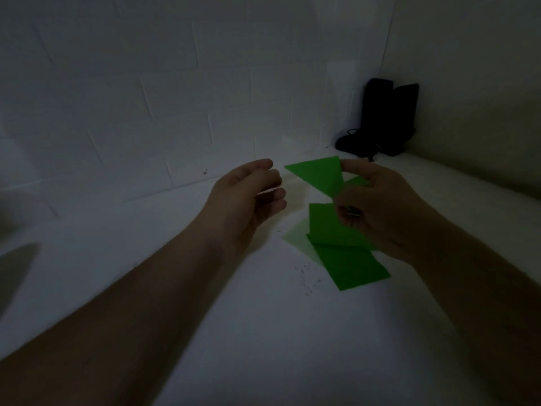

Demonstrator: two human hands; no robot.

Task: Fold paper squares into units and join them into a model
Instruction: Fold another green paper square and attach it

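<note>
- Two bare arms reach in from the bottom of the view, over a wide white surface (222,332) with lots of bare room near the person.
- A few tiny dark specks (306,276) lie on the surface, just in front of the paper.
- Flat green paper squares (351,268) lie on the surface, overlapping each other. A paler green piece (295,237) peeks out from under their left edge.
- The right hand (380,212) is above these squares and covers part of them. Its fingers and thumb pinch a folded green triangle (319,174) by its right corner and hold it up off the surface.
- The left hand (248,197) is just left of the triangle, not touching it. Its fingers are loosely curled and it holds nothing.
- There is a small gap between the left fingers and the triangle's left point.
- Behind the hands, the surface ends at a white brick wall (146,92).
- In the far right corner stands a dark thing (380,118). It is too dim to tell what it is.
- The room is dark.
</note>
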